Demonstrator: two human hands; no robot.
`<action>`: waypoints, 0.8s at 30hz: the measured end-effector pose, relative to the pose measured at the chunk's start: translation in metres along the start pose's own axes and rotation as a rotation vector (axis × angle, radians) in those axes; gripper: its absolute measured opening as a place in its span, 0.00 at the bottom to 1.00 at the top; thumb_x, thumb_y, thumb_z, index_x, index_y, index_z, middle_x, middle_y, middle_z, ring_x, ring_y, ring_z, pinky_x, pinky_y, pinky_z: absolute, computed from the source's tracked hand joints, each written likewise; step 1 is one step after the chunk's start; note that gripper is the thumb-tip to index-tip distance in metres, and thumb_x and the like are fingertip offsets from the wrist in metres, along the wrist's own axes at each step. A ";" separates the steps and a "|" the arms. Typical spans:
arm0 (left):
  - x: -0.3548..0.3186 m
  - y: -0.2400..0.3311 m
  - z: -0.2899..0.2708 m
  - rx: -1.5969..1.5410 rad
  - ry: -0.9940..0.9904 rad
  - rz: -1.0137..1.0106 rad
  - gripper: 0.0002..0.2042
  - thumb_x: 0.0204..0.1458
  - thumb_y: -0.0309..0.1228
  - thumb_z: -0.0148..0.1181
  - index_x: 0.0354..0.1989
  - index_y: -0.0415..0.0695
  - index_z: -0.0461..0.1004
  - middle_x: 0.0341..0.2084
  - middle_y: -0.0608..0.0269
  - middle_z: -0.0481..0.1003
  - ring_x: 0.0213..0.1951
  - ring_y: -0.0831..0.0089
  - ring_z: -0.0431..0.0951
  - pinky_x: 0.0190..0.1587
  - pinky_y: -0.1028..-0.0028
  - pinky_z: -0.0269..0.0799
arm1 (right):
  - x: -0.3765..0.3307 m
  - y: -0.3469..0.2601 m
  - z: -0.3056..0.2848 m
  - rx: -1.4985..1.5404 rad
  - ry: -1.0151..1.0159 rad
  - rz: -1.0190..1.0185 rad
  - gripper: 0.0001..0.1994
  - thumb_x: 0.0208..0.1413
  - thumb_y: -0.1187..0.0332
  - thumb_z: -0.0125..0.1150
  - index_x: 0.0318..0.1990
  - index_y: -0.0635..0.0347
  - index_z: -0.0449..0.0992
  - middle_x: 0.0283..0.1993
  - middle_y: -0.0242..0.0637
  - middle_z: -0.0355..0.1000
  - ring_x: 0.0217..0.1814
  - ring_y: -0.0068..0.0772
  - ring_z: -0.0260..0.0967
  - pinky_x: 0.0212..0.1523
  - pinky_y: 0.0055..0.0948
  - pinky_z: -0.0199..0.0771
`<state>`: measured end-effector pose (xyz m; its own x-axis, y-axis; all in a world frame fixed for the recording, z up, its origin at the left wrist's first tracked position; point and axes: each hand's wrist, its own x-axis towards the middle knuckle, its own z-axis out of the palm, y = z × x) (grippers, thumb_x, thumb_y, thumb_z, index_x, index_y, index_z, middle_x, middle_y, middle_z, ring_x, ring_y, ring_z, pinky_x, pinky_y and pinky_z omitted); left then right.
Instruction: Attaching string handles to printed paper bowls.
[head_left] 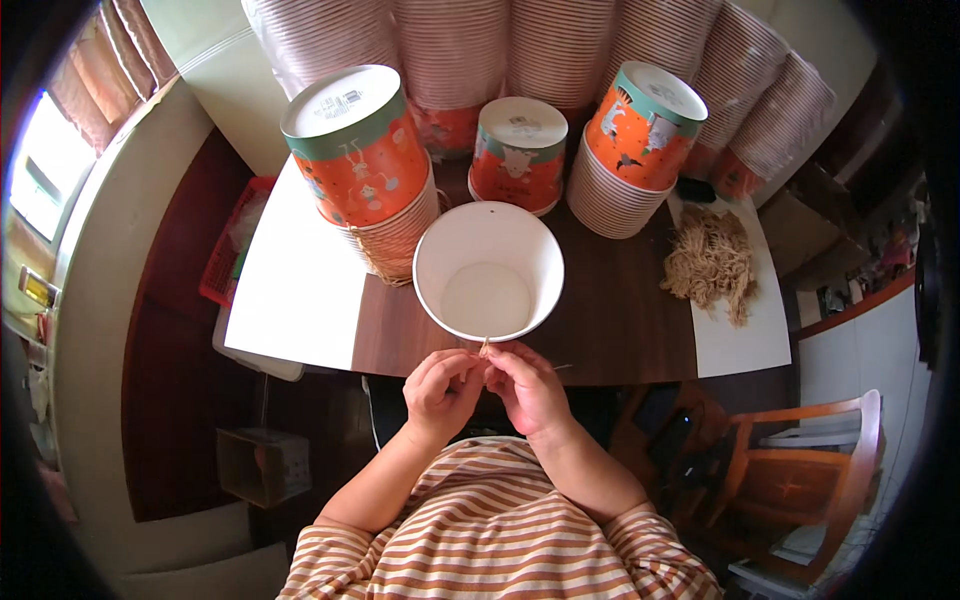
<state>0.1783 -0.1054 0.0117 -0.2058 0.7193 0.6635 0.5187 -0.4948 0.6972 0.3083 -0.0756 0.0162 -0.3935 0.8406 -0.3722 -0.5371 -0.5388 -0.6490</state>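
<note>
A white paper bucket (541, 262) stands mouth up at the table's near edge, with a small hole in its far wall. Light brown twine (485, 350) comes over its near rim. My left hand (438, 392) and my right hand (527, 388) meet just below that rim, both pinching the twine with thumb and fingertips. The twine's exact shape between the fingers is too small to make out. More strands of twine (385, 262) hang on the stack of upturned orange and green buckets (375, 165) at left.
A shorter upturned bucket (518, 165) and another bucket stack (640, 140) stand behind. Tall plastic-wrapped stacks (455, 50) line the back. A tangled twine heap (712, 258) lies on the right white board (735, 345). A wooden chair (800, 480) is at lower right, a cardboard box (265, 467) at lower left.
</note>
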 end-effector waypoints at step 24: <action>0.000 -0.001 -0.001 0.009 -0.004 0.065 0.12 0.41 0.17 0.66 0.37 0.37 0.77 0.31 0.55 0.78 0.26 0.77 0.77 0.25 0.82 0.71 | 0.000 0.002 0.002 -0.011 0.016 0.026 0.07 0.57 0.67 0.58 0.41 0.55 0.78 0.33 0.23 0.74 0.30 0.13 0.66 0.32 0.15 0.64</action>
<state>0.1765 -0.1058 0.0109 -0.1678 0.6881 0.7060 0.5379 -0.5362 0.6505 0.3058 -0.0764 0.0161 -0.3957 0.8269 -0.3995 -0.5183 -0.5602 -0.6461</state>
